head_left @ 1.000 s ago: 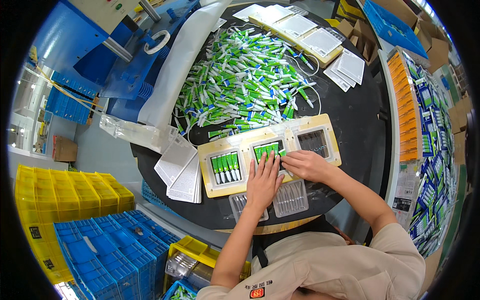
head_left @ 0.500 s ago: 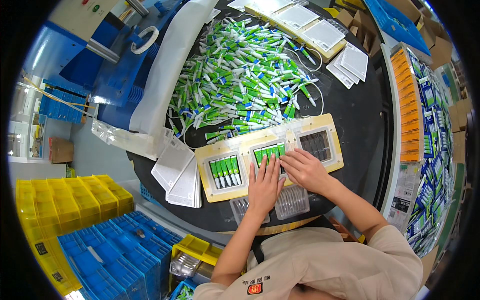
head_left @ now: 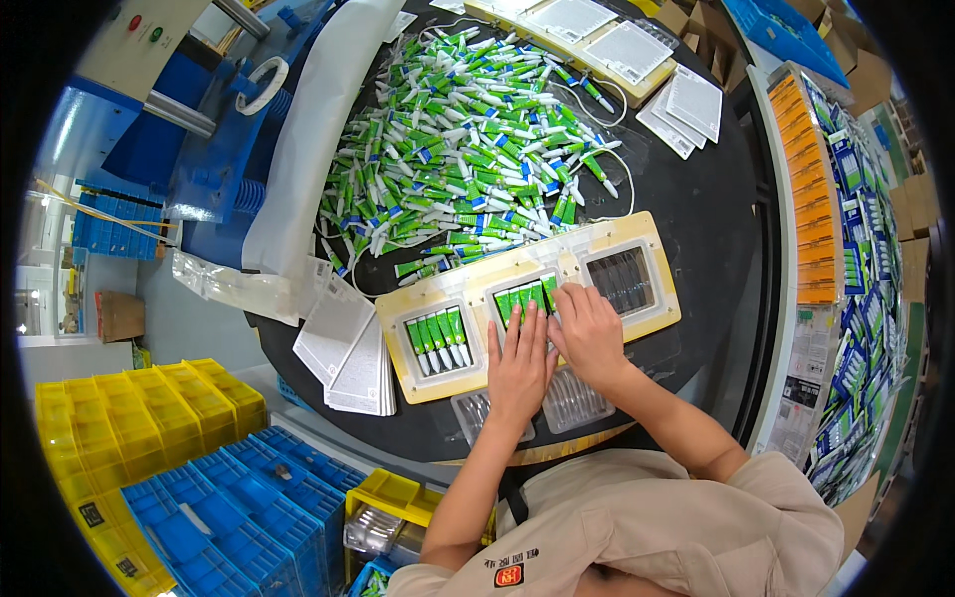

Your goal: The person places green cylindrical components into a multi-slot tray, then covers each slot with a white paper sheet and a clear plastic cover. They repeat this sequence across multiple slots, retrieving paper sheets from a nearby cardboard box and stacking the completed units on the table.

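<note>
A cream fixture (head_left: pixel 665 298) with three clear plastic trays set in it lies in front of me. Small green tubes (head_left: pixel 438 338) with white tips fill the left tray side by side. More green tubes (head_left: pixel 517 298) stand in the middle tray, their lower parts hidden by my fingers. My left hand (head_left: pixel 519 376) lies over them, fingers stretched out and touching their lower ends. At that tray's right end my right hand (head_left: pixel 592 340) has its fingers bent and close together; whatever is under the fingertips is hidden. The right tray (head_left: pixel 622 281) shows no tubes.
A big heap of loose tubes (head_left: pixel 448 149) covers the table beyond the fixture. White cards (head_left: pixel 348 348) are stacked at the left; clear trays (head_left: pixel 577 400) lie at the near edge. Another fixture (head_left: pixel 652 85) stands at the back, with blue crates (head_left: pixel 239 507) at lower left.
My right hand's fingers have bent more and drawn in at the right end of the middle tray. My left hand stays over the tubes. The whole view has shifted slightly.
</note>
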Demonstrator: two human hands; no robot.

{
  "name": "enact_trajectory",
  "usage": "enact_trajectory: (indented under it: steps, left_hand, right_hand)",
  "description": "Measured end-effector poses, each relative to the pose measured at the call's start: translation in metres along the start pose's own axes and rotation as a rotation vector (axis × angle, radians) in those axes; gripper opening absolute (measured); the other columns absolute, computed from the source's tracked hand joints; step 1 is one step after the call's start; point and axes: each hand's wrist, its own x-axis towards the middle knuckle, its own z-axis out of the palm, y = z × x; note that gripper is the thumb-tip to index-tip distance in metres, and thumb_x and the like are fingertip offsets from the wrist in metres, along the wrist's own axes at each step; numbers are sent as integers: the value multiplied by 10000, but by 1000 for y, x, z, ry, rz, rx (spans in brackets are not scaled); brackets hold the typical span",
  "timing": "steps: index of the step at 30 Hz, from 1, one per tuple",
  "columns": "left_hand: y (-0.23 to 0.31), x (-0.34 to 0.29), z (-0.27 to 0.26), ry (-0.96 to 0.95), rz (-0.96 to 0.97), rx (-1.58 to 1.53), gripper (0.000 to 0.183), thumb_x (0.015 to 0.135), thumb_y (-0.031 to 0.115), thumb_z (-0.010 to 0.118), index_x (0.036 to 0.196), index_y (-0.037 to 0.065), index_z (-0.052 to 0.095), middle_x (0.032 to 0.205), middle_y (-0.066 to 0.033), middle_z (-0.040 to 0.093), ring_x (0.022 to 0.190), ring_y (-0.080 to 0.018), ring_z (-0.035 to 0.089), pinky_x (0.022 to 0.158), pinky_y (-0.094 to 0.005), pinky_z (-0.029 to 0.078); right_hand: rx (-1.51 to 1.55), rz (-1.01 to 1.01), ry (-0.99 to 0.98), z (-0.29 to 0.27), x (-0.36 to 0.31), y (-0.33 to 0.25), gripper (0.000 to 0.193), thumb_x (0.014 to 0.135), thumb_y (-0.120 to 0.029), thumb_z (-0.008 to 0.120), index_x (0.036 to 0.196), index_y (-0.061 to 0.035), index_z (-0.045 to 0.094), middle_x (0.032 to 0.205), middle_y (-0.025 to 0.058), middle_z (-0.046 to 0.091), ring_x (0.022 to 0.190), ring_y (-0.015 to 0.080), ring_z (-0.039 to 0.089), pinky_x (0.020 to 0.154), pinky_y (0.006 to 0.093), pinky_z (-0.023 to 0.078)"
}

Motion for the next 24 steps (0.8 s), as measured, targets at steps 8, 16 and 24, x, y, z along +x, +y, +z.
enact_trajectory:
  steps: [8,16,24]
  left_hand:
    - [-2,-1,0,-9,-1,-22,689,900,245,693,1498,9,444,1578,-147,418,1492,-307,355,1225,-573,204]
    - [-4,-2,1,-16,0,-23,687,910,269,688,1499,11,445,1574,-138,426,1486,-303,367,1228,-557,205]
    - [3,-1,-12,-25,-37,-43,660,944,326,662,1506,50,453,1582,-109,427,1488,-292,358,1225,-562,201]
  right_hand:
    - [-20,85,8,0,1,-12,498,775,-108,724,1264,-46,650,999,97,592,890,269,605,761,363,521]
    - [15,44,28,7,0,-10,465,778,-137,727,1222,-15,663,1010,106,597,924,262,598,775,359,513]
    - [188,-6,48,-20,-6,10,321,848,-66,688,1163,-5,685,1218,113,643,1105,289,597,902,415,479]
